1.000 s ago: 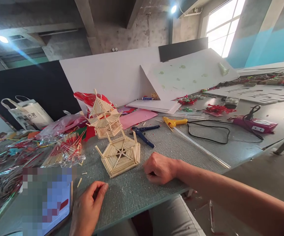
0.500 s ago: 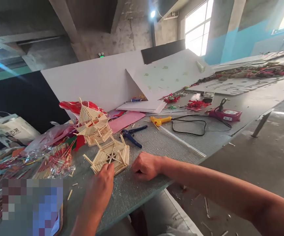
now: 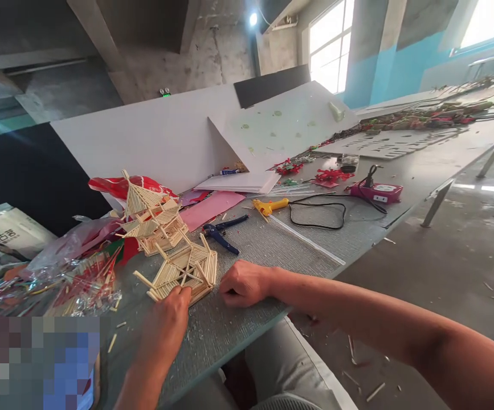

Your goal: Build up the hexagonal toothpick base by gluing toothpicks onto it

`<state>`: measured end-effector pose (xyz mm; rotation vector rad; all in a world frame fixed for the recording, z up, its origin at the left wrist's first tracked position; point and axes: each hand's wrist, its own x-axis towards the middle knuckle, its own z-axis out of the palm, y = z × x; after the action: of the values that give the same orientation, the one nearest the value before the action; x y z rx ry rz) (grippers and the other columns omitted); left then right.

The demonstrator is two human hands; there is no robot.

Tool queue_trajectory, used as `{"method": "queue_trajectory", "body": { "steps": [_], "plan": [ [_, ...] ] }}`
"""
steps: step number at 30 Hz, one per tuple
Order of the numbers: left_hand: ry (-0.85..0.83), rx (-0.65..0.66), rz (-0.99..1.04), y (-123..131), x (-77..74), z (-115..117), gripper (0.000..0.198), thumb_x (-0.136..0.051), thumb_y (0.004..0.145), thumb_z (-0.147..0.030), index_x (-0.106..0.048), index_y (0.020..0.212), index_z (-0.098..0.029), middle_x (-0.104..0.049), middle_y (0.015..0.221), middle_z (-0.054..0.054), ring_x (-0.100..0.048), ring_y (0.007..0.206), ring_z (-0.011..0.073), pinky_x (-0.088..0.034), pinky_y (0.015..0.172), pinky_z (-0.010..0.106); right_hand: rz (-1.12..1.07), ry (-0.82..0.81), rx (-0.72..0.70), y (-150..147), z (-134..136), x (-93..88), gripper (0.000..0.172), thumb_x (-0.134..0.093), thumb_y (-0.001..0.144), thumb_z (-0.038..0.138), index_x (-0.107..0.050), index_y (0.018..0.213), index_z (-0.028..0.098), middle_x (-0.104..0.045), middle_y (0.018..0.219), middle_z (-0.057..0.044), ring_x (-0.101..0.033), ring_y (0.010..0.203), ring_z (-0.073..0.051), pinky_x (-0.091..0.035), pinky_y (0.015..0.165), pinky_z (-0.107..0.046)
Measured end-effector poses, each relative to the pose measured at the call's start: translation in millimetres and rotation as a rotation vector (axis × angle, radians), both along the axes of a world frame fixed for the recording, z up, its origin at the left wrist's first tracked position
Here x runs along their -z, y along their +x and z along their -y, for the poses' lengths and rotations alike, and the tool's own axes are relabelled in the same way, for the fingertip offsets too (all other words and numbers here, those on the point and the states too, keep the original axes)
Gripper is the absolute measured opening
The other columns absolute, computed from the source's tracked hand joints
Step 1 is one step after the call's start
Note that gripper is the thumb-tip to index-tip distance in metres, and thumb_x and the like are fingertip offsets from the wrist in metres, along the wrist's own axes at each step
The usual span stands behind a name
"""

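My left hand (image 3: pixel 172 312) is closed at the near edge of a flat hexagonal piece made of wooden sticks (image 3: pixel 204 283), its thumb and fingers pinching the rim. Short sticks stand up from the piece's corners, and spoke-like sticks cross its open centre. My right hand (image 3: pixel 243 283) rests on the table as a loose fist just right of the piece, apart from it; nothing shows in it. Behind the piece stands a tiered stick pagoda with a pointed roof (image 3: pixel 139 191). Dark blue cutting pliers (image 3: pixel 221 236) lie just beyond my right hand.
A yellow glue gun (image 3: pixel 268 206) with a clear glue stick lies farther back, near a pink power strip (image 3: pixel 377 192) and black cord. Plastic-wrapped sticks (image 3: pixel 84 279) crowd the left side. A blurred-out phone (image 3: pixel 96 381) lies near left. The table's front edge (image 3: pixel 233 354) runs close by.
The whole view has shifted slightly, so things sit a little farther left in it. Both hands keep about the same place relative to the hexagonal stick piece.
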<state>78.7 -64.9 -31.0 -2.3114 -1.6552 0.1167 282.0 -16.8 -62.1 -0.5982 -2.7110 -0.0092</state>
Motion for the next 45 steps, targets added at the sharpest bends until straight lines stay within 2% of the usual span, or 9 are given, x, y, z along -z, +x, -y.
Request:
{"method": "queue_trajectory", "body": {
  "steps": [4,7,11,16,22,28,38,45],
  "plan": [
    [-0.006,0.006,0.043,-0.7,0.0,-0.5,0.03,-0.029,0.086,-0.012,-0.057,0.085,-0.021,-0.064,0.086,0.004,-0.064,0.072,0.0169,-0.04,0.054,0.024,-0.031,-0.034,0.053,-0.2,0.3,-2.5,0.019,-0.042,0.08,0.022,-0.052,0.066,0.017,-0.059,0.062,-0.001,-0.047,0.053,-0.008,-0.029,0.051,-0.02],
    [0.007,0.014,0.07,-3.3,3.3,-1.9,0.031,-0.028,0.085,-0.011,-0.057,0.089,-0.021,-0.064,0.084,0.003,-0.064,0.072,0.0173,-0.04,0.055,0.024,-0.083,-0.079,0.14,-1.4,0.3,-4.3,0.016,-0.041,0.083,0.026,-0.054,0.086,0.016,-0.059,0.061,0.0,-0.047,0.051,-0.009,-0.029,0.05,-0.02],
    [0.03,0.009,0.104,-7.0,7.6,-2.4,0.031,-0.029,0.084,-0.01,-0.058,0.09,-0.021,-0.064,0.082,0.002,-0.063,0.072,0.0176,-0.04,0.056,0.025,-0.102,-0.076,0.256,-3.7,0.0,-5.9,0.031,-0.04,0.084,0.026,-0.048,0.109,0.011,-0.057,0.057,0.0,-0.048,0.05,-0.011,-0.03,0.05,-0.021],
    [0.037,0.005,0.132,-7.5,8.6,-0.9,0.032,-0.028,0.085,-0.011,-0.057,0.085,-0.022,-0.064,0.082,0.002,-0.063,0.071,0.0175,-0.04,0.056,0.025,-0.092,-0.017,0.257,-5.2,-1.1,-3.9,0.045,-0.038,0.083,0.022,-0.039,0.126,0.008,-0.062,0.062,-0.003,-0.052,0.052,-0.012,-0.031,0.051,-0.022],
    [0.051,-0.001,0.146,-6.1,7.6,1.5,0.031,-0.028,0.086,-0.012,-0.058,0.087,-0.021,-0.064,0.083,0.003,-0.063,0.072,0.0172,-0.041,0.056,0.024,-0.06,-0.004,0.212,-5.2,-1.4,-2.5,0.047,-0.039,0.083,0.022,-0.04,0.128,0.009,-0.063,0.062,-0.004,-0.054,0.052,-0.013,-0.031,0.049,-0.022],
    [0.048,0.003,0.153,-6.4,7.1,1.5,0.03,-0.03,0.085,-0.012,-0.058,0.087,-0.021,-0.064,0.082,0.003,-0.062,0.071,0.015,-0.04,0.056,0.023,-0.022,-0.011,0.231,-6.7,0.2,-5.4,0.049,-0.039,0.081,0.022,-0.04,0.129,0.009,-0.064,0.062,-0.005,-0.055,0.053,-0.013,-0.032,0.049,-0.022],
    [0.064,0.016,0.167,-5.8,6.1,1.2,0.029,-0.03,0.085,-0.011,-0.057,0.083,-0.021,-0.063,0.079,0.002,-0.062,0.07,0.0165,-0.038,0.054,0.025,-0.017,-0.006,0.24,-7.0,-0.8,-3.7,0.049,-0.04,0.081,0.023,-0.041,0.128,0.009,-0.066,0.064,-0.006,-0.056,0.054,-0.014,-0.031,0.049,-0.023],
    [0.076,0.025,0.184,-6.6,8.7,0.1,0.028,-0.031,0.084,-0.011,-0.057,0.082,-0.021,-0.064,0.079,0.002,-0.062,0.072,0.0153,-0.039,0.057,0.023,-0.022,0.035,0.203,-5.9,-0.5,-0.5,0.045,-0.042,0.079,0.022,-0.046,0.124,0.013,-0.064,0.062,-0.004,-0.055,0.052,-0.012,-0.03,0.049,-0.022]
  ]
}}
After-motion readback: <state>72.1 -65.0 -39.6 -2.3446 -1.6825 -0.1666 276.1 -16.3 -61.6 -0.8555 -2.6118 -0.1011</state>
